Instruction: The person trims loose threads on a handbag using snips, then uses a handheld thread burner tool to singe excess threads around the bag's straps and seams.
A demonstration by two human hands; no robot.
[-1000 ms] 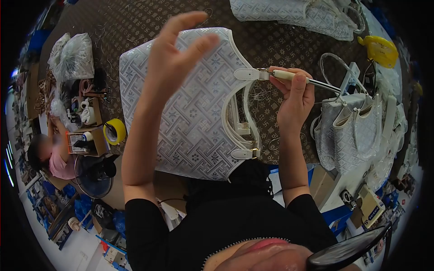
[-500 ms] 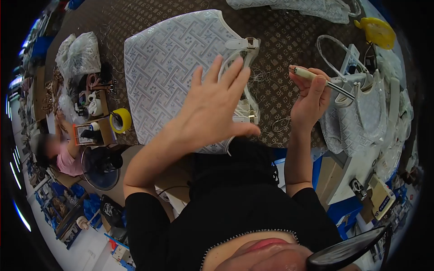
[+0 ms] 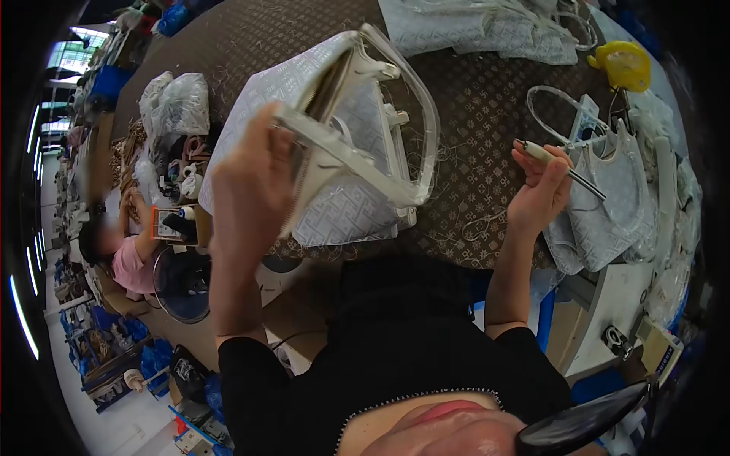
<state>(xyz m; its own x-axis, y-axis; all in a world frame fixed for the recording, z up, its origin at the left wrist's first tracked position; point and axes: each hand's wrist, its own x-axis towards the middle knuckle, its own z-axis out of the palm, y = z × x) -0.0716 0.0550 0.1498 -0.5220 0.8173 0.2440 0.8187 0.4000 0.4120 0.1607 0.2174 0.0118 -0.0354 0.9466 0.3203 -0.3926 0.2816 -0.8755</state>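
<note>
Silver-white handbag (image 3: 342, 211) lies tipped around 11 o'clock on the brown cloth (image 3: 465, 156), its gaping mouth running roughly from 1 to 7. At 9 o'clock I see a small carton (image 3: 171, 223) with an orange edge; its label is too small for me to read. Next comes the left hand (image 3: 255, 173), the nearer one by far: its fingers are curled in at the rim, by one end of a pale strap (image 3: 346, 153), though I can't tell whether they grip rim, strap or both. From those fingers the strap slants away toward 4 o'clock. Well apart, the right hand (image 3: 541, 196) closes thumb and fingers round a pale-handled tool (image 3: 541, 154), its far end aimed at 4; from there the bag lies at 9 to 10. Beyond, a second handbag (image 3: 601, 235) sits at 3 o'clock. Near 4, a box (image 3: 658, 349) carries dark lettering I can't make out.
</note>
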